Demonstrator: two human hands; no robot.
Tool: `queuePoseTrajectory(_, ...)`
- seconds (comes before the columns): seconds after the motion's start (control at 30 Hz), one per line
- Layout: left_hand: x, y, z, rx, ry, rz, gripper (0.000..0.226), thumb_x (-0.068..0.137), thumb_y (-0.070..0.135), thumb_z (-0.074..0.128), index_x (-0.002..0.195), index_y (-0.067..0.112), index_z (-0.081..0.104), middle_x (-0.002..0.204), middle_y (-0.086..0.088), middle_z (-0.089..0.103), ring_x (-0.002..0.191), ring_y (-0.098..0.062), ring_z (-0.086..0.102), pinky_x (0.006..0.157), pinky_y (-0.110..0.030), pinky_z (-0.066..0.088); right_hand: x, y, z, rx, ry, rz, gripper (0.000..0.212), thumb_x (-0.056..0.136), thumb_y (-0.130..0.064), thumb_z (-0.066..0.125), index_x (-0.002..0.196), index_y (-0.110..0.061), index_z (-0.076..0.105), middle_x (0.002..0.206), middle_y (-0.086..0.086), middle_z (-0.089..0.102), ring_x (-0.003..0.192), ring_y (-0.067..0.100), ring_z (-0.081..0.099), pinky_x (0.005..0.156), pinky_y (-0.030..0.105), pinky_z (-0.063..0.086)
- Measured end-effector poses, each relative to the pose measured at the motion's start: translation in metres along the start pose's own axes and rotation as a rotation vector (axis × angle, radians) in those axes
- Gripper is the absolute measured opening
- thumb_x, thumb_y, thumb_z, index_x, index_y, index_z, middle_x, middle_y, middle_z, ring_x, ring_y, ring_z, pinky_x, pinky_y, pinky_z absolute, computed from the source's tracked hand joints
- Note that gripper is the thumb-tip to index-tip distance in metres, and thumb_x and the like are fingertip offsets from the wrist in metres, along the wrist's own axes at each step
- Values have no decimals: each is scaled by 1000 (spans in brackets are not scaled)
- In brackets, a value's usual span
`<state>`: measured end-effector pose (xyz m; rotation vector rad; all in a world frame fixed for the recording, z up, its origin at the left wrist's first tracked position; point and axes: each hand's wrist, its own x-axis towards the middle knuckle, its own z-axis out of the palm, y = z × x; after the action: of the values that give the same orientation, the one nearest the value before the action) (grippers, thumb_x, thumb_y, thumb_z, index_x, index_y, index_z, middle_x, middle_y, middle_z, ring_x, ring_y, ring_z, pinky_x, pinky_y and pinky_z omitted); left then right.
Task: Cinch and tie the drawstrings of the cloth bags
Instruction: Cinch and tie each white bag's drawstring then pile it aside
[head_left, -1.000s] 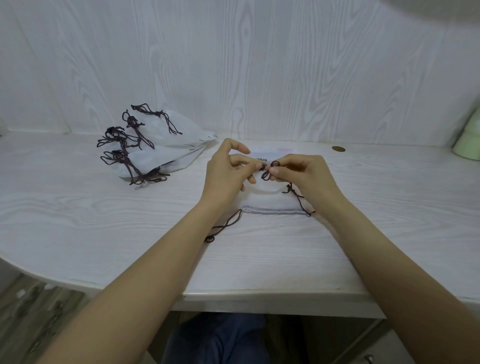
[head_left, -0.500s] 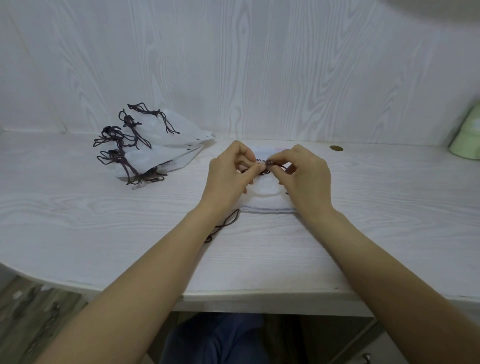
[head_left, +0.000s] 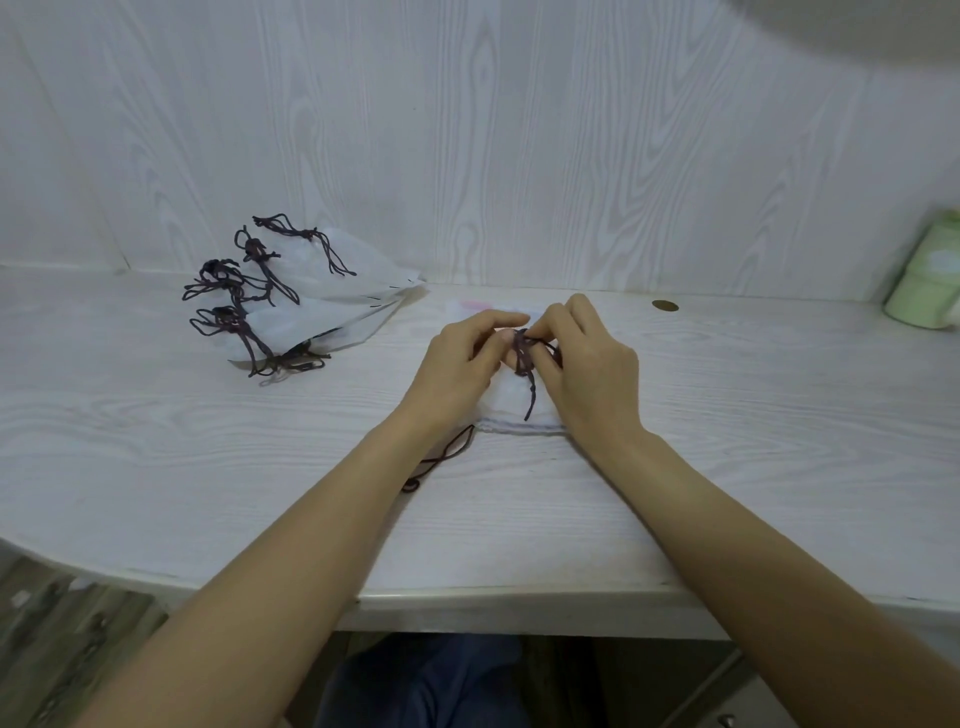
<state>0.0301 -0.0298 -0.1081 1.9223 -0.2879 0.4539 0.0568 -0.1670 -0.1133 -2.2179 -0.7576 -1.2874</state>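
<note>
1. Head view: a white surface (head_left: 727, 415) runs across the frame, with a white wood-grain wall behind it.
2. A white bag (head_left: 514, 402) lies flat at the centre of the frame, mostly covered by both hands; its stitched lower hem shows just below the wrists.
3. The left hand (head_left: 457, 369) has its fingers curled, thumb and forefinger pinching the dark cord (head_left: 527, 364) over the bag's middle.
4. The right hand (head_left: 587, 374) meets it from the right, its fingers also curled and pinching the same cord at the same spot.
5. One cord end hangs down between the hands over the bag, toward the hem.
6. Another cord end (head_left: 441, 460) trails out from under the left wrist, down and to the left on the surface, ending in a small knot.
7. A pile (head_left: 322, 306) of white bags with dark tied cords sits in the left-centre of the frame, against the wall and well apart from the hands.
8. A small brown disc (head_left: 665, 305) lies near the wall, right of the hands.
9. A pale green object (head_left: 927, 283) stands at the right edge.
10. Blue cloth (head_left: 431, 680) shows below the surface's edge at the bottom centre.
</note>
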Motion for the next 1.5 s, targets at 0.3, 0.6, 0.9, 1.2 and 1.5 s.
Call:
queuePoseTrajectory(0.3, -1, 0, -3, 8, -21, 12, 16, 96, 11, 49, 87, 12, 63, 62, 20, 60, 54, -1, 45, 58, -17, 36, -3, 5, -5, 163, -47, 54, 5, 80, -10, 65, 77, -12, 62, 77, 1, 55, 54, 18, 55, 40, 34, 44)
queuePoseTrajectory(0.6, 3, -7, -12, 445, 185, 130, 15, 94, 8, 49, 87, 6, 61, 83, -1, 48, 70, -2, 40, 69, -5, 30, -4, 15, -15, 231, -175, 272, 7, 86, -15, 63, 79, -16, 60, 82, -2, 59, 65, 11, 57, 60, 36, 48)
queuePoseTrajectory(0.9, 3, -15, -17, 641, 181, 108, 13, 89, -1, 49, 82, 2, 59, 80, -4, 46, 78, -27, 49, 72, -38, 40, -3, 23, -12, 244, -226, 406, 14, 86, -13, 63, 77, -21, 54, 81, 3, 59, 76, 19, 56, 70, 33, 46)
queuePoseTrajectory(1.2, 3, -13, -19, 679, 259, 71, 17, 80, -11, 46, 79, 2, 57, 85, -12, 54, 80, -32, 51, 68, -38, 37, 1, 24, -14, 195, -247, 487, 15, 88, -12, 60, 76, -20, 52, 81, -1, 54, 79, 16, 51, 69, 32, 42)
queuePoseTrajectory(1.5, 5, -22, -29, 563, 276, 165, 11, 88, 0, 53, 80, 2, 61, 82, -12, 55, 75, -22, 48, 67, -21, 27, -1, 23, -22, 146, -378, 331, 9, 94, -21, 51, 87, -19, 47, 90, -3, 50, 68, 21, 58, 64, 36, 45)
